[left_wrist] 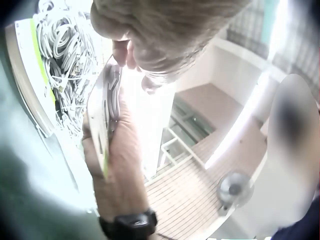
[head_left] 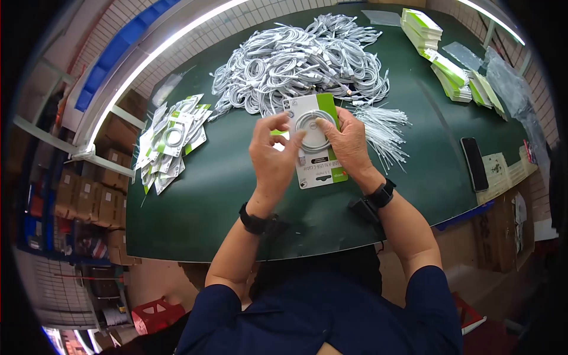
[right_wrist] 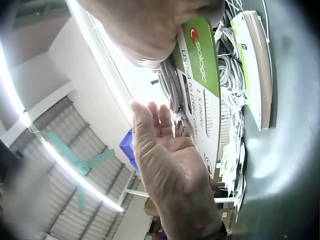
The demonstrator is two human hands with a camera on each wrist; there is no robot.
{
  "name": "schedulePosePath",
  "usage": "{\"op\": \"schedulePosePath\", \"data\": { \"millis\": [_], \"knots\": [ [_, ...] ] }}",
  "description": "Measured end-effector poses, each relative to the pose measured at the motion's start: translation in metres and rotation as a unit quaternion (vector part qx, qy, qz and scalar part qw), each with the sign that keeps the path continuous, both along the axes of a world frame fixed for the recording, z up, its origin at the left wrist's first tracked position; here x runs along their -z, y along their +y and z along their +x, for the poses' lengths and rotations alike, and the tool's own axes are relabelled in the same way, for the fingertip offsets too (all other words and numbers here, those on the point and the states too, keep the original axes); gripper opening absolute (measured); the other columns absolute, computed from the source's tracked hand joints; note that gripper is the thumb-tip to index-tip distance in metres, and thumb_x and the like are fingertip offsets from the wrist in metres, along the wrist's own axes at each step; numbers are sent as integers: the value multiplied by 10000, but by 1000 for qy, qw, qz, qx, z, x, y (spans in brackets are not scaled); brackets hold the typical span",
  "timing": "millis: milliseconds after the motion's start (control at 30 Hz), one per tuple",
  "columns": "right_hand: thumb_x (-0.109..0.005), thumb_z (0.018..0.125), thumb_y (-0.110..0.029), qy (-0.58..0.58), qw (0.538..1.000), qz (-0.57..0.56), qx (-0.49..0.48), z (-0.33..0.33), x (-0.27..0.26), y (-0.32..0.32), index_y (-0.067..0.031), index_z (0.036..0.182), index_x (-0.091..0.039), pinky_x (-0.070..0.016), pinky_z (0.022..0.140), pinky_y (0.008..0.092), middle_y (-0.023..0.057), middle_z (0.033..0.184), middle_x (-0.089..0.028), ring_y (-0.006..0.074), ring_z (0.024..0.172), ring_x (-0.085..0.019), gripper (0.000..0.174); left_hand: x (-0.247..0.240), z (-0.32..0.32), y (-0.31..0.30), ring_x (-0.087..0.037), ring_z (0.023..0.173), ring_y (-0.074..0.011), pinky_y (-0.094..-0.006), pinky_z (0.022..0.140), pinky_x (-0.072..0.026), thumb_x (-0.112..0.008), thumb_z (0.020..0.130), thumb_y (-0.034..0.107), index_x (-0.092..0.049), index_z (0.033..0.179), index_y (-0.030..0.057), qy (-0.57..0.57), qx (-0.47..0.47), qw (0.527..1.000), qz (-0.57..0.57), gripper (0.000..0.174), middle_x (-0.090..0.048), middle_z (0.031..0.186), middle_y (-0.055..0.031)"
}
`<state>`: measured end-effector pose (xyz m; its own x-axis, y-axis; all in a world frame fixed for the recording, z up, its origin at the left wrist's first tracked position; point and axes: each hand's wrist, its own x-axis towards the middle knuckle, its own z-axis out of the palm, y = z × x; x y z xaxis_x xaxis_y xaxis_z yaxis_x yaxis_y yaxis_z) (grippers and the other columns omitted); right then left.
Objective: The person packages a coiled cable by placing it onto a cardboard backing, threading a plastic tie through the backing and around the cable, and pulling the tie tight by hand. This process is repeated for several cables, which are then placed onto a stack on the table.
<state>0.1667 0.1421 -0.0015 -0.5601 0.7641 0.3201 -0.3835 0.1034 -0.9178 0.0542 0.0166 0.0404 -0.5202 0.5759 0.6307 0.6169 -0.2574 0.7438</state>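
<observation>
A white and green cable card (head_left: 313, 168) is held up over the table, with a coiled white cable (head_left: 313, 131) lying against its face. My right hand (head_left: 350, 142) grips the card's right edge, its thumb pressing on the coil. At the left side my left hand (head_left: 273, 155) has its thumb and fingers spread apart, the thumb tip close to the coil. In the right wrist view the left palm (right_wrist: 175, 160) faces the card, fingers near the cable's metal plug (right_wrist: 180, 124). Seen edge-on in the left wrist view, the card (left_wrist: 101, 120) stands upright in the right hand.
Beyond the hands lies a big heap of coiled cables (head_left: 296, 65). White zip ties (head_left: 384, 133) are spread to the right. Carded cables (head_left: 171, 139) pile up at left. Card stacks (head_left: 421, 29) and a phone (head_left: 474, 164) lie at right. Another card stack (right_wrist: 255, 65) sits below the hands.
</observation>
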Motion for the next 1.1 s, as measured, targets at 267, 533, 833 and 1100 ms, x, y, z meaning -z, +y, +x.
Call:
{"op": "schedulePosePath", "data": {
  "millis": [267, 533, 833, 1100],
  "knots": [
    [-763, 977, -156, -13, 998, 64, 15, 7, -16, -8, 45, 1248, -680, -592, 786, 301, 120, 1029, -789, 148, 895, -741, 346, -15, -4, -10, -704, 864, -113, -252, 703, -587, -791, 967, 161, -660, 1237, -55, -311, 152, 923, -170, 370, -755, 1087, -123],
    [-772, 970, -157, -12, 998, 61, -3, 7, -18, -8, 63, 1317, -647, -600, 819, 309, 146, 1072, -796, 167, 942, -756, 429, -16, -18, -10, -617, 703, -62, -217, 608, -468, -832, 945, 218, -733, 1089, 10, -348, 153, 905, -191, 272, -746, 917, -34],
    [-733, 1011, -139, -52, 997, 35, -39, 5, -8, 5, 86, 1320, -641, -599, 767, 256, 125, 1049, -797, 114, 884, -748, 394, 3, -32, -8, -645, 673, -68, -204, 535, -469, -794, 985, 297, -748, 1097, -14, -384, 194, 874, -226, 334, -760, 906, -52],
    [-725, 1030, -154, -34, 993, -73, -91, 6, -11, -4, 110, 1336, -606, -608, 764, 244, 135, 1068, -784, 120, 888, -752, 420, -8, -23, -22, -671, 723, -60, -216, 577, -514, -695, 1058, 327, -698, 1182, 2, -406, 242, 858, -203, 347, -751, 953, -32]
  ]
}}
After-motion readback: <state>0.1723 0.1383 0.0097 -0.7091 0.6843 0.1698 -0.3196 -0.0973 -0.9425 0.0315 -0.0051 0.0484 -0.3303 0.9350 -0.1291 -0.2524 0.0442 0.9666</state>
